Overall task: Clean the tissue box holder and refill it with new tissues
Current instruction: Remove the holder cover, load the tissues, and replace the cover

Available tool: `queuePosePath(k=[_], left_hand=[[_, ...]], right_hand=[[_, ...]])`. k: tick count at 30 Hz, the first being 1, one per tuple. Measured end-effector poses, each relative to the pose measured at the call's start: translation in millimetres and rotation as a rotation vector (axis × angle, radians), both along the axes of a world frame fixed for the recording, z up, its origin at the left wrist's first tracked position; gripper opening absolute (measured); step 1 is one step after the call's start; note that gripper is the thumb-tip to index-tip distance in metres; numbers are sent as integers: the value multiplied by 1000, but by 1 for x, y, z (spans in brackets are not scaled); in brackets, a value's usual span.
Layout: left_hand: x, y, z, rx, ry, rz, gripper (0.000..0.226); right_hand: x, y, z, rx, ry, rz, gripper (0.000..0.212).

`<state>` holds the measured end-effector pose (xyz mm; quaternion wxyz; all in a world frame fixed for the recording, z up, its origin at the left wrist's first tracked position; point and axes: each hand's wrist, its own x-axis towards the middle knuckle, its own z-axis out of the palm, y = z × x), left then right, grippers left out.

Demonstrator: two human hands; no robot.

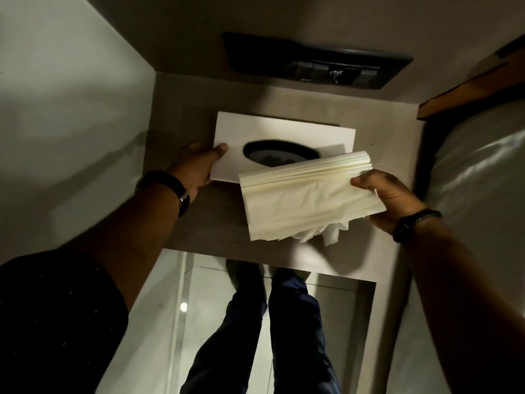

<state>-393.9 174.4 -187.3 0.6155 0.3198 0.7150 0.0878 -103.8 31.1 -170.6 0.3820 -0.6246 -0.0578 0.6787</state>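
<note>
A white tissue box holder (272,129) with a dark oval slot lies on a brown shelf (216,217). My left hand (196,166) grips its left end, thumb on top. My right hand (389,197) holds a thick stack of folded cream tissues (306,200) by its right end, just in front of the holder and over its near right corner. A few loose sheets hang crumpled from the stack's lower edge. The holder's inside looks dark through the slot.
A dark switch panel (315,64) is set in the wall behind the shelf. A pale wall (71,123) closes the left side. White bedding (477,172) and a wooden headboard edge (466,89) lie at the right. My legs (272,322) stand on a glossy floor below.
</note>
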Motion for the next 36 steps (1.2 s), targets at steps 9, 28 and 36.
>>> queuePosePath(k=[9, 28, 36], left_hand=[[6, -3, -9, 107, 33, -38, 18], [5, -6, -15, 92, -35, -52, 17], [8, -5, -9, 77, -82, 45, 27]], right_hand=[[-10, 10, 8, 56, -54, 28, 19], [-25, 5, 5, 15, -126, -185, 20], [-12, 20, 12, 48, -105, -13, 12]])
